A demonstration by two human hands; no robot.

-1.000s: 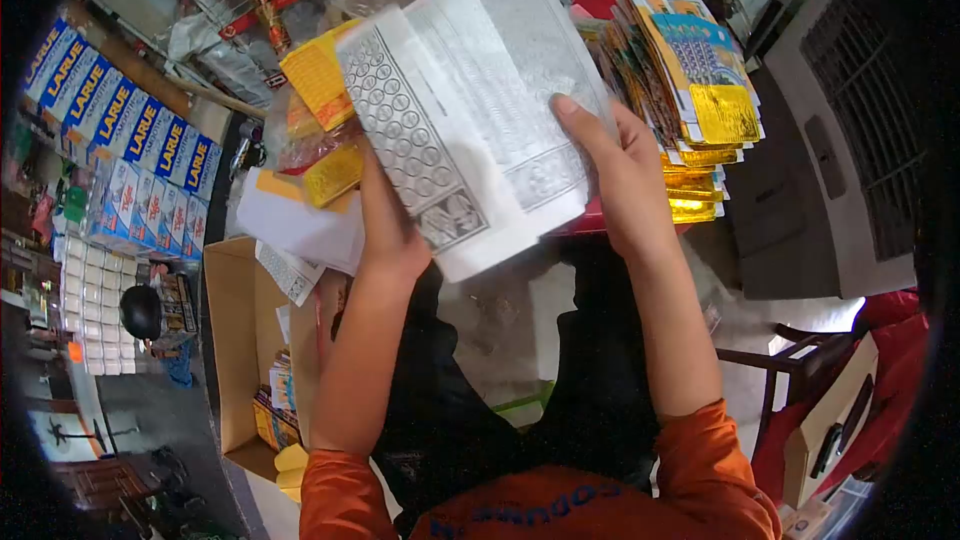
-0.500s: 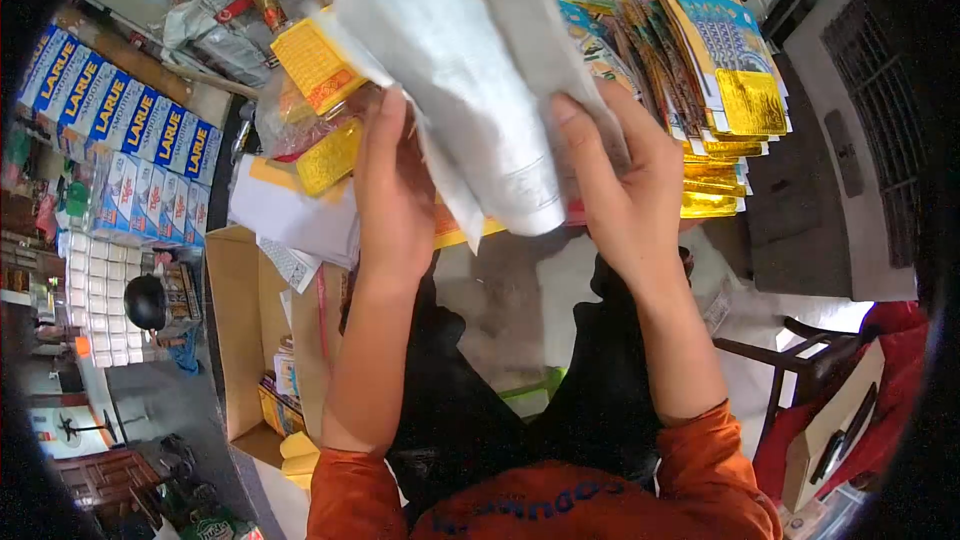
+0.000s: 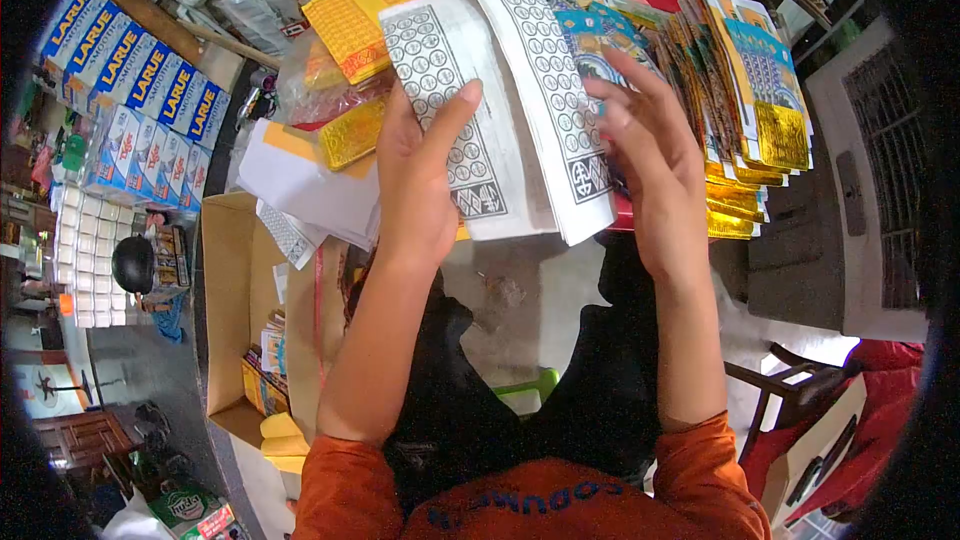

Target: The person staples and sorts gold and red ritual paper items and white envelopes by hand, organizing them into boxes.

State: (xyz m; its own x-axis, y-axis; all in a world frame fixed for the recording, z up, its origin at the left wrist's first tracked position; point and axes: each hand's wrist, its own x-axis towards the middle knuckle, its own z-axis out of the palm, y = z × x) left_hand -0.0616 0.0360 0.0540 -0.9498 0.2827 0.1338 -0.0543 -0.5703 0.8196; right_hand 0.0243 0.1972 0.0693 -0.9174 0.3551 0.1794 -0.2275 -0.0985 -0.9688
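A bundle of white papers printed with black circle patterns (image 3: 545,90) spreads open between my hands, over the red table. My left hand (image 3: 425,165) grips its left part, thumb on top of the printed sheet. Beside the right edge is my right hand (image 3: 655,155), fingers apart and curved, with nothing visibly gripped. Yellow printed packets (image 3: 355,20) lie behind my left hand, above a gold foil packet (image 3: 353,135). To the right stands a tall stack of layered papers with gold foil (image 3: 780,135).
An open cardboard box (image 3: 232,310) with papers inside sits at lower left, near loose white sheets (image 3: 300,180). LARUE cartons (image 3: 135,60) are stacked at far left. A dark wooden chair (image 3: 765,395) stands at lower right. Clear plastic wrap lies behind the yellow packets.
The white papers have come down and opened, showing their printed faces instead of a curled blank side. My right hand has loosened from their right edge, its fingers now spread.
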